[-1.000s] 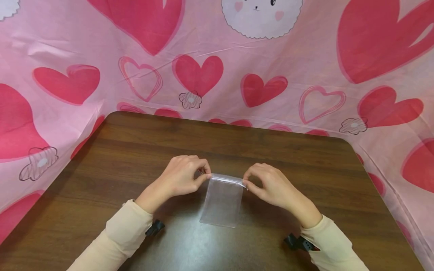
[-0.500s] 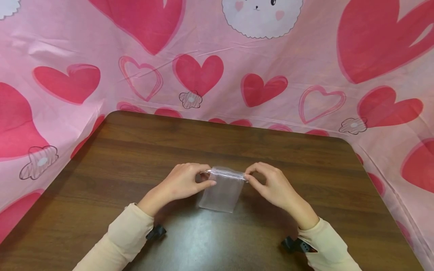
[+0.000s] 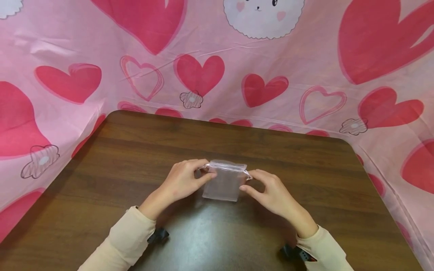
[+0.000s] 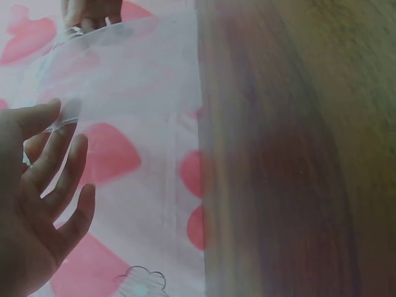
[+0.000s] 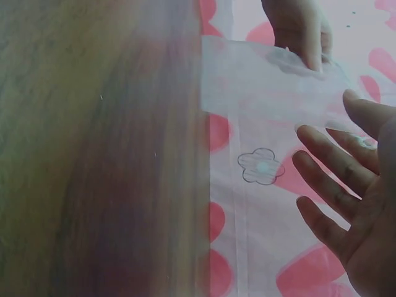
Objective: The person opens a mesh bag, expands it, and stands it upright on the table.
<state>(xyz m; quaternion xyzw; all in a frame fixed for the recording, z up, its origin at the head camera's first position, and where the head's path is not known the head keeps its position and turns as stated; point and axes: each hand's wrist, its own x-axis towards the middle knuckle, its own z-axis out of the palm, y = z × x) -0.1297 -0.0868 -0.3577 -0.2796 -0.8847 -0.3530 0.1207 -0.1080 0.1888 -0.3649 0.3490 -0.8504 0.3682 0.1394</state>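
A small sheer white drawstring bag (image 3: 222, 185) is held up over the table by both hands, its gathered top away from the person and its flat bottom nearer. My left hand (image 3: 183, 181) pinches the left side near the top, thumb in front and fingers behind. On the other side my right hand (image 3: 275, 192) has its thumb at the bag's edge and its index finger by the white drawstring loop (image 3: 248, 174). In the left wrist view the sheer fabric (image 4: 136, 68) stretches between the hands, the remaining left fingers spread loosely. Nothing shows inside the bag.
The dark wooden table (image 3: 152, 139) lies beneath the hands. Behind it and along both sides hangs a pink cloth (image 3: 210, 34) printed with hearts. Black wrist devices, such as the left one (image 3: 158, 236), sit at both beige sleeves.
The bag has moved up and away from the person, and it looks shorter in the head view. Both thumbs have moved from the drawstring ends onto the bag's sides.
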